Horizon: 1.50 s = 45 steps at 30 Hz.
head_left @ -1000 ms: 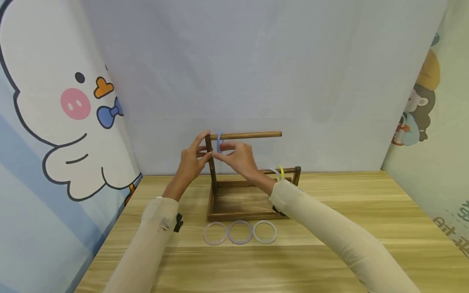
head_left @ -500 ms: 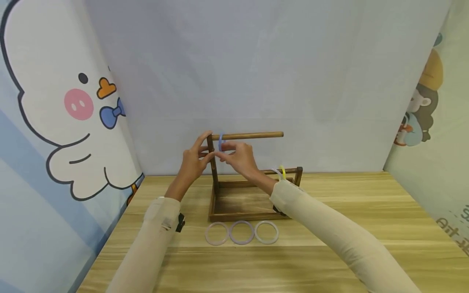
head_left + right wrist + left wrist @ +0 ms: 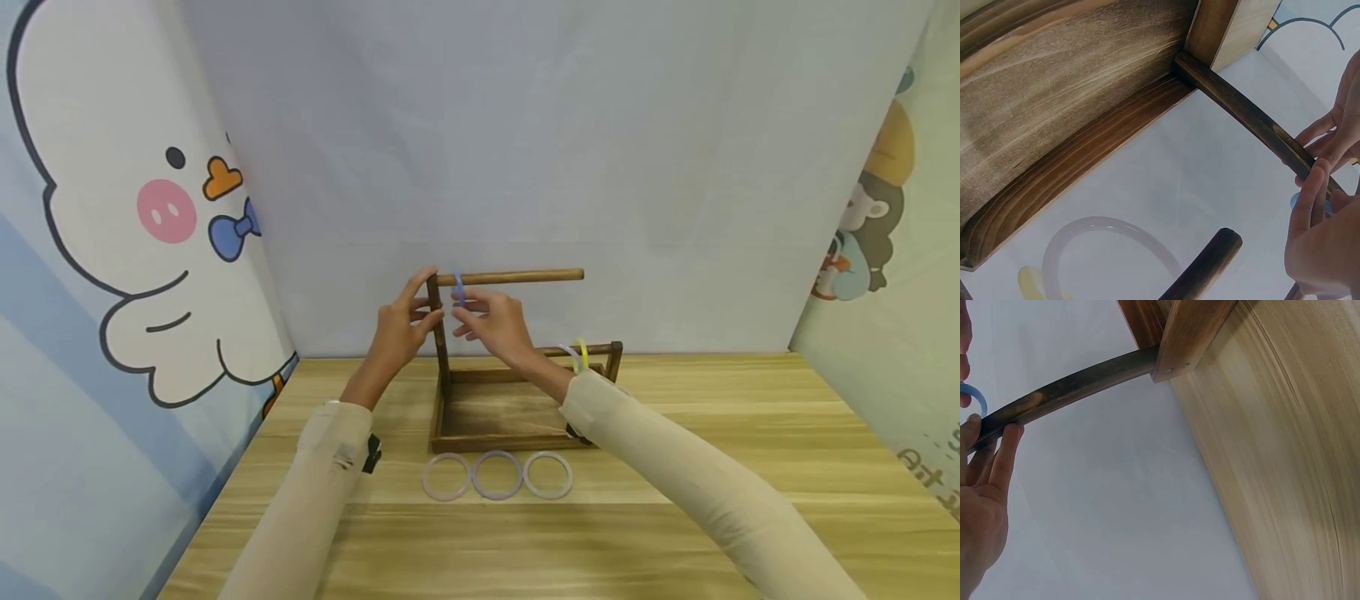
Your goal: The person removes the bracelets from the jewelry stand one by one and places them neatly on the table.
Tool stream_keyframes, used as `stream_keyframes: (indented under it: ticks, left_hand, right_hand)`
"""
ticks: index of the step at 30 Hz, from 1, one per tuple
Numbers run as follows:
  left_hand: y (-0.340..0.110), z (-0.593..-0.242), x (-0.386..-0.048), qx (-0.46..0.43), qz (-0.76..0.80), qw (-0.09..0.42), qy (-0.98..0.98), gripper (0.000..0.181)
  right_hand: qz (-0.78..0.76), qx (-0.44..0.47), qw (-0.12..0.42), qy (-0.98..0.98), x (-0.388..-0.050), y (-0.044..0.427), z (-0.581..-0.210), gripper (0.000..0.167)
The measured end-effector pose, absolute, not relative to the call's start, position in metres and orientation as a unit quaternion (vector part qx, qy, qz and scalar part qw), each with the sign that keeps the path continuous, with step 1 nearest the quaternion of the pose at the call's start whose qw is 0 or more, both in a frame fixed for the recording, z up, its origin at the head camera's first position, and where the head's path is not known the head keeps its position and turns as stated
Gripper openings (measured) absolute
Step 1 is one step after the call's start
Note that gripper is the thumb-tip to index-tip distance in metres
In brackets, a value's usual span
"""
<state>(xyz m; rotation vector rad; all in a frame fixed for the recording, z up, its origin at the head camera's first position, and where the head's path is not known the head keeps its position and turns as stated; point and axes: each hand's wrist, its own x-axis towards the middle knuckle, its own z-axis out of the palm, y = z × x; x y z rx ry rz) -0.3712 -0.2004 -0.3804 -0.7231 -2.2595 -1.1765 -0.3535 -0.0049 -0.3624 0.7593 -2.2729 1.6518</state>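
Looping bar [image 3: 525,276]; blue ring [image 3: 460,287] in right hand [image 3: 498,323]

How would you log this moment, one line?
left hand: grips post | right hand: holds blue ring | blue ring: around upper bar | three rings: flat on table

Six rings [image 3: 497,497] show: three on one counter [image 3: 495,546], one blue ring [image 3: 459,289], one lilac ring [image 3: 1097,223] and one yellow ring [image 3: 583,354]. One wooden stand [image 3: 495,408] has two bars [image 3: 525,276]; two sleeves [image 3: 675,450] appear.
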Motion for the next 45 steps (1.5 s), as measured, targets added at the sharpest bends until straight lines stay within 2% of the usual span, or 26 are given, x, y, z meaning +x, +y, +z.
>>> stream_keyframes:
  ticks: [19,34,45]
  left_hand:
    - [-0.199,-0.381,-0.372,-0.255,-0.425,0.243,-0.834,0.069]
    - [-0.2,-0.382,-0.373,-0.253,-0.431,0.241,-0.832,0.071]
    - [-0.198,-0.379,-0.371,-0.254,-0.429,0.234,-0.835,0.071]
  right_hand:
    - [0.588,0.224,0.108,-0.77,-0.351,0.016,-0.361,0.034]
    - [0.585,0.207,0.078,-0.78,-0.349,0.04,-0.357,0.036]
    - [0.591,0.21,0.082,-0.774,-0.346,0.056,-0.357,0.036]
